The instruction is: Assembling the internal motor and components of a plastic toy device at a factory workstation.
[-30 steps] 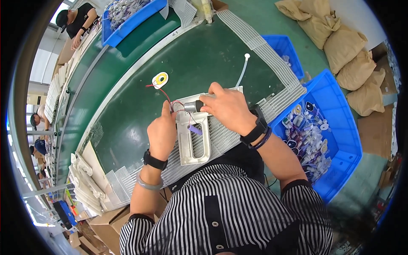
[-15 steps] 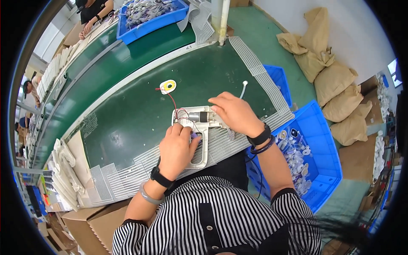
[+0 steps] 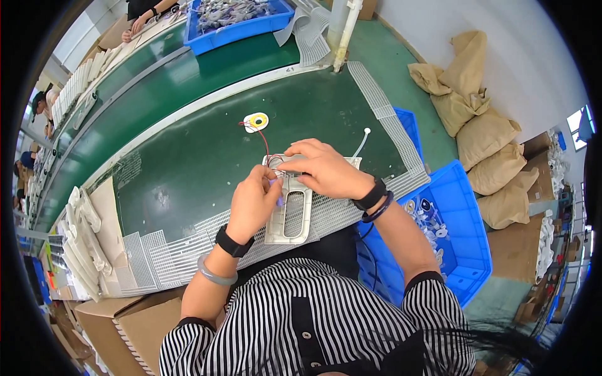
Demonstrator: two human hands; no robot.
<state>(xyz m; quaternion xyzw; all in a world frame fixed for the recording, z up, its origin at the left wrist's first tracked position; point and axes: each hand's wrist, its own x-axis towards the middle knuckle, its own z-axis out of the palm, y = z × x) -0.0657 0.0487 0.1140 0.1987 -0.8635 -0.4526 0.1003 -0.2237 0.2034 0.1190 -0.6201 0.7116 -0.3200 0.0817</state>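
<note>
A white plastic housing half with a long handle loop (image 3: 297, 216) lies on the green worktop. Above its upper end, my left hand (image 3: 254, 200) is closed in a pinch, with a small purple part (image 3: 279, 195) at its fingertips. My right hand (image 3: 329, 170) reaches across from the right, thumb and index finger close together at thin wires beside the left fingertips. It covers the motor seen earlier. A red wire (image 3: 265, 143) runs from the housing up to a white oval piece with a yellow ring (image 3: 256, 122) lying farther back.
A white cable tie (image 3: 362, 143) lies right of the housing. Blue bins (image 3: 461, 219) of small parts stand at the right, with tan sacks (image 3: 489, 141) beyond. White housing parts (image 3: 81, 244) are stacked at the left. Another blue bin (image 3: 241, 32) and a co-worker's hand (image 3: 139, 25) are across the belt.
My right hand has moved left from the motor's right end to my left fingertips, now covering the motor. The left hand has risen slightly to the wires. The view has shifted a little.
</note>
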